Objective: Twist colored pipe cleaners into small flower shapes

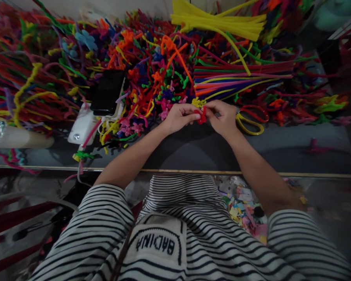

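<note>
Between my two hands, just above the dark tabletop, is a small red pipe cleaner flower with looped petals. My left hand pinches it from the left between thumb and forefinger. From the other side, the fingertips of my right hand are closed on its right edge. A yellow pipe cleaner flower lies right behind the red one. Pink pipe cleaner flowers are to the left of my left hand. Scissors with red and yellow handles rest beside my right wrist.
Loose coloured pipe cleaners heap across the back of the table. Straight bundles, one yellow and one mixed, lie behind my hands. A black phone sits at left by a white device. Paper scraps litter the floor.
</note>
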The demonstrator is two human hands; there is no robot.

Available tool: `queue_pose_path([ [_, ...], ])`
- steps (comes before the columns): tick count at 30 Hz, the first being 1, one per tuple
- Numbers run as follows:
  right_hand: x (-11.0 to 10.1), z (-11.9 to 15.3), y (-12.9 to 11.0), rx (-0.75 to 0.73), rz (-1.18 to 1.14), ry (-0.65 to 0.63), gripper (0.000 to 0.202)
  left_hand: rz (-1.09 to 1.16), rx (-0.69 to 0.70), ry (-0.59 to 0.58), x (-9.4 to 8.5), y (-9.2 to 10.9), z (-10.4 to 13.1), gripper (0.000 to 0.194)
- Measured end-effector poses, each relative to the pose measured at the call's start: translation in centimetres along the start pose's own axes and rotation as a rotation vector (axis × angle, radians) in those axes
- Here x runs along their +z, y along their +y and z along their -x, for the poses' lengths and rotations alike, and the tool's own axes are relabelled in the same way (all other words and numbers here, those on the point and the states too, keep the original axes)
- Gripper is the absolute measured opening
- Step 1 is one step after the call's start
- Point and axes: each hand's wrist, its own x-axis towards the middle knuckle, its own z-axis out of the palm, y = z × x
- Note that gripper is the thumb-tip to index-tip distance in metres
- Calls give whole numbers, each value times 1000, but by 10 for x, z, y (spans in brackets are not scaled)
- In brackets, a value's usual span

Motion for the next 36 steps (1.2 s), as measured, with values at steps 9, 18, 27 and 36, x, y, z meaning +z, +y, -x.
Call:
queue_pose_path([
  [9,3,5,15,-256,435,-132,30,65,16,200,0,-12,-2,55],
  [18,3,6,5,-235,392,-141,34,12,13,259,2,-9,-1,48],
  [27,10,1,-12,37,-52,-47,38,-42,11,363,3,-13,1,47],
  [36,18,-6,4,196,-306,-2,51,-35,17,317,-7,-8,-7,52],
])
